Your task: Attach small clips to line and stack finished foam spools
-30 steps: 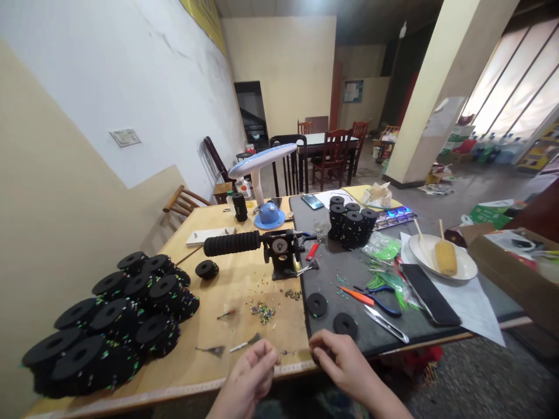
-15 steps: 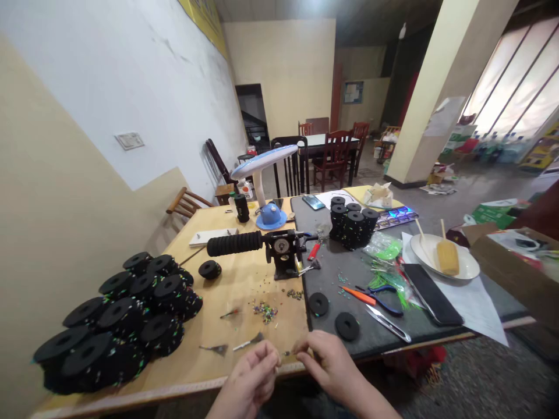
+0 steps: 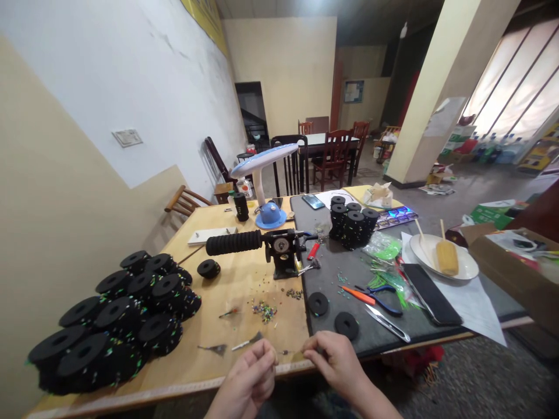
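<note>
Drawn slightly farther apart are the left hand (image 3: 247,371) and right hand (image 3: 335,362), their fingers pinched narrowly on a tiny item (image 3: 286,352), too fine to be made out, just above the wooden table edge (image 3: 297,365).

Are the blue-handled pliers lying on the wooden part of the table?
No, the blue-handled pliers lie on the dark grey mat, not on the wood.

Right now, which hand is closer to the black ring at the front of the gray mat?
Right. The right hand is just in front of the black ring, at the mat's front edge. The left hand is farther away, off to the ring's left, at the front of the wooden tabletop.
</note>
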The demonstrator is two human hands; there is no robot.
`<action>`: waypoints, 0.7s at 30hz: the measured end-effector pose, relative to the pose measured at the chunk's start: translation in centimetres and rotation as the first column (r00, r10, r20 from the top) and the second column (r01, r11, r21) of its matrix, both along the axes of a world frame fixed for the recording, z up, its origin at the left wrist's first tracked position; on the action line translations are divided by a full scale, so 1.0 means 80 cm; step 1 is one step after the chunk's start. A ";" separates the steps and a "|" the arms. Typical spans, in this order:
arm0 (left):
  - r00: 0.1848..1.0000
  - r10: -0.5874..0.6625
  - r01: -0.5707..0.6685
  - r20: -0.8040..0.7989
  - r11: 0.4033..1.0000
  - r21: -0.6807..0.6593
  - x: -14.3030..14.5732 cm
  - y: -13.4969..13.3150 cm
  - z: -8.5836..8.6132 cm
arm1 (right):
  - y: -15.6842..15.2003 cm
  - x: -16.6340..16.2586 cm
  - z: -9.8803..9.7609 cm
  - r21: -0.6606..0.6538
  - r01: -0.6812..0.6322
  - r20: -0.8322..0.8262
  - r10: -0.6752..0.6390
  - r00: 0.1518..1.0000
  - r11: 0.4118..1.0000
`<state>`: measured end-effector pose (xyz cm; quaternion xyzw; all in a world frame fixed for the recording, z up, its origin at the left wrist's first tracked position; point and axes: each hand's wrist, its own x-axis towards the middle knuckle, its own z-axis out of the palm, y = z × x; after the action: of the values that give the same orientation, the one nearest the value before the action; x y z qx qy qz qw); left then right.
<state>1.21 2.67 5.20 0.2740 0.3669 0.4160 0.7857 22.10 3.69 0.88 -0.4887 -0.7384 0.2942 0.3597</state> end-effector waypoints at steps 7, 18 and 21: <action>0.999 -0.033 0.033 -0.006 0.999 0.015 0.003 0.000 0.001 | -0.003 0.006 0.002 0.021 -0.005 0.013 0.005 1.000 1.000; 0.997 -0.060 0.061 -0.045 0.998 0.023 0.006 -0.003 0.005 | -0.007 -0.018 0.037 0.085 -0.116 -0.118 0.126 0.985 0.990; 0.997 -0.062 0.063 -0.040 0.998 0.024 0.005 -0.004 0.005 | -0.006 -0.023 0.038 0.116 -0.124 -0.168 0.142 0.975 0.985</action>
<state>1.64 2.37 5.58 0.3033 0.3681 0.3906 0.7874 20.22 3.24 3.93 -0.3906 -0.7493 0.3204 0.4282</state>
